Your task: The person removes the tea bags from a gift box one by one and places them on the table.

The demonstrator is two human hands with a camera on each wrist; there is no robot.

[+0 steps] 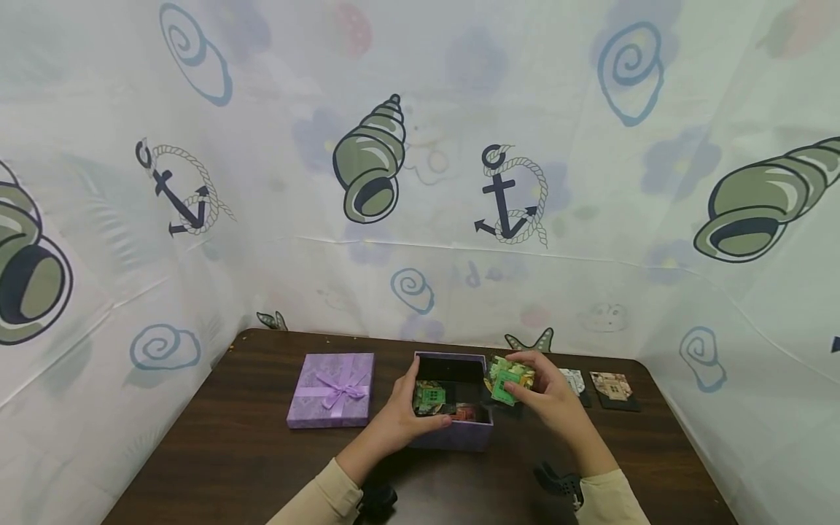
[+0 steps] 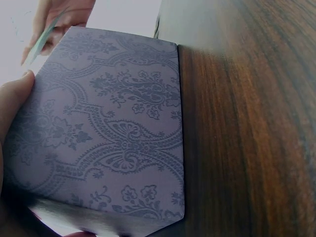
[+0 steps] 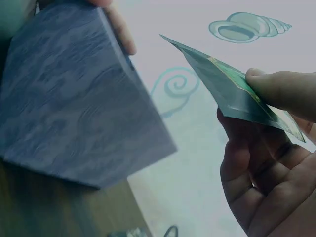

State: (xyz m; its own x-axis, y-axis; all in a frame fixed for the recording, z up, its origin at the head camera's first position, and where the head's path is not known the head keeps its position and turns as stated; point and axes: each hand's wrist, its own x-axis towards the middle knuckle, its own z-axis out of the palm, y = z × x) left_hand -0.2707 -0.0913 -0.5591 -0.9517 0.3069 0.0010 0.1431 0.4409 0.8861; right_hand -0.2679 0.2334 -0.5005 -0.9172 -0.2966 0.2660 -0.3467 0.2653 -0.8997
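An uncovered purple patterned box [image 1: 453, 437] stands on the dark wooden table. My left hand [image 1: 394, 419] grips it at its left side, with the thumb over the front rim. Inside the box lie a green-printed packet [image 1: 431, 394] and a reddish one [image 1: 466, 413]. Beside the box's right rim, my right hand [image 1: 551, 394] pinches a thin, flat green packet [image 1: 505, 386] between thumb and fingers. The right wrist view shows that packet [image 3: 212, 89] tilted, its dark underside facing the camera.
A purple lid [image 1: 321, 417] with a ribbon bow lies left of the box. Two flat square packets rest at the right, a greyish one [image 1: 574, 379] and a brown one [image 1: 613, 387]. Behind the table hangs a white cloth [image 1: 446, 277] printed with shells and anchors.
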